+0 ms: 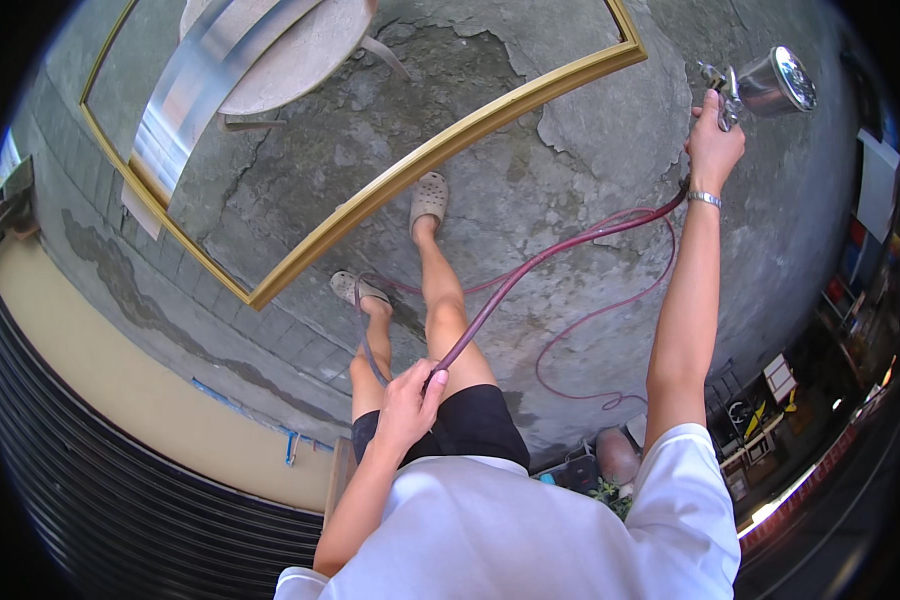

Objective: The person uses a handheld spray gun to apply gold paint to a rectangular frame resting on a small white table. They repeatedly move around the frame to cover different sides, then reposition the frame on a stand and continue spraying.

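My right hand (716, 150), stretched out to the far right, is closed round the handle of a spray gun (773, 84) with a shiny metal cup. A dark red air hose (530, 265) runs from below that hand down to my left hand (410, 405), which grips it in front of my lap. From there the hose loops onto the ground. Ahead and to the left, a large gold-coloured frame (440, 158) stands apart from both hands. The spray gun is beyond its right corner.
Behind the frame are a round pale stool (300, 55) and a bent shiny sheet (185, 110). Cracked grey concrete (610, 330) lies underfoot, with hose coils on it. A dark ribbed shutter (100, 480) fills the lower left. Pots and a plant (610, 492) stand near my right side.
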Motion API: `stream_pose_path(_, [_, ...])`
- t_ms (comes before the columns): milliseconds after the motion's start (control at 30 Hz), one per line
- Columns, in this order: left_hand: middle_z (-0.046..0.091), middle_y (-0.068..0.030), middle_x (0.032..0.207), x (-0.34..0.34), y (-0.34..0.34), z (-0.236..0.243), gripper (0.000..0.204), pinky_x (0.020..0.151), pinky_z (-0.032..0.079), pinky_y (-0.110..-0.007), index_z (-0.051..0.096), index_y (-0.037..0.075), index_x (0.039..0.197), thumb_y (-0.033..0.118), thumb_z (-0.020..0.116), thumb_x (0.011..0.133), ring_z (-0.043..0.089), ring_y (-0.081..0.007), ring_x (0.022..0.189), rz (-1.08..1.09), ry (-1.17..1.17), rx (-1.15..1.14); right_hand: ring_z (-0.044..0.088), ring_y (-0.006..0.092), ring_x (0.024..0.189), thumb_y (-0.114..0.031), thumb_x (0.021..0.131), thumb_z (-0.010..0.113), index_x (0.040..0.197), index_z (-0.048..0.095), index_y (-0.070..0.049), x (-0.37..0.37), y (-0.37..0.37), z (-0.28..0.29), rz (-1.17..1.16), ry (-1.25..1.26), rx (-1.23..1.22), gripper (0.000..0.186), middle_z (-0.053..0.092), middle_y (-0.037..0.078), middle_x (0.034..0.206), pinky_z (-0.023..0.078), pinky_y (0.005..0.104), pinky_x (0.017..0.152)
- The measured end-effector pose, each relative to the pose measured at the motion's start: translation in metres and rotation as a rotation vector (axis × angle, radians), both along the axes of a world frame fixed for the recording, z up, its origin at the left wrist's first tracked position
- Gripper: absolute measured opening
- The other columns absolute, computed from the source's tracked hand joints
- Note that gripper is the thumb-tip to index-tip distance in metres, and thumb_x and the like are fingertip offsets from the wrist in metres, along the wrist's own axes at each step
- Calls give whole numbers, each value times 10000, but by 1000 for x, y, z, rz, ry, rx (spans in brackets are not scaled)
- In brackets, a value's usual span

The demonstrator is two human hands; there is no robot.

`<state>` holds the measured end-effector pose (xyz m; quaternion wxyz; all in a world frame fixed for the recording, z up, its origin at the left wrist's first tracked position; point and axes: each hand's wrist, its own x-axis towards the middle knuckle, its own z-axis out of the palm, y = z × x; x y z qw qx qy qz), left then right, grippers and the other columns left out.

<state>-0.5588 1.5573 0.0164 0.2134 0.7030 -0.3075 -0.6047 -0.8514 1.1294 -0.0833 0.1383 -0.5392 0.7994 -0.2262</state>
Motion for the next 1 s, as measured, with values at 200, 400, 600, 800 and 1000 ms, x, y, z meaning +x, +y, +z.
stream_pose_path(200, [602,-188,735,5,11,0,252,616,477,-424,617,6,926,241,593,1015,614,-371,654,-16,-36,108,613,132,531,-497,938,682,784,725,16,23,35,44,103,-23,251,538,624,71,568,470,318,537])
stream_pose_path(400, [587,-177,696,30,20,2,285,574,455,-417,632,10,888,270,614,1005,601,-342,605,-73,-141,123,548,96,461,-455,947,696,810,726,-2,40,69,64,145,-346,397,474,634,39,606,416,316,453])
stream_pose_path(600, [604,-180,754,8,-6,6,220,626,484,-414,635,9,902,205,616,999,620,-352,671,-17,-30,28,582,178,441,-490,936,684,820,724,17,9,-2,32,119,117,186,522,633,85,596,449,343,456])
stream_pose_path(800, [604,-170,750,-1,6,-3,207,637,495,-413,636,9,905,194,619,995,634,-349,689,19,2,-17,579,179,430,-478,940,674,755,703,20,9,-3,35,40,79,95,532,604,85,542,449,342,463])
stream_pose_path(1000, [558,-144,634,56,65,-1,262,542,447,-393,632,14,796,216,673,956,576,-307,556,62,-181,-1,476,128,371,-496,945,675,626,619,-28,76,87,44,162,-152,357,569,530,21,485,354,305,382])
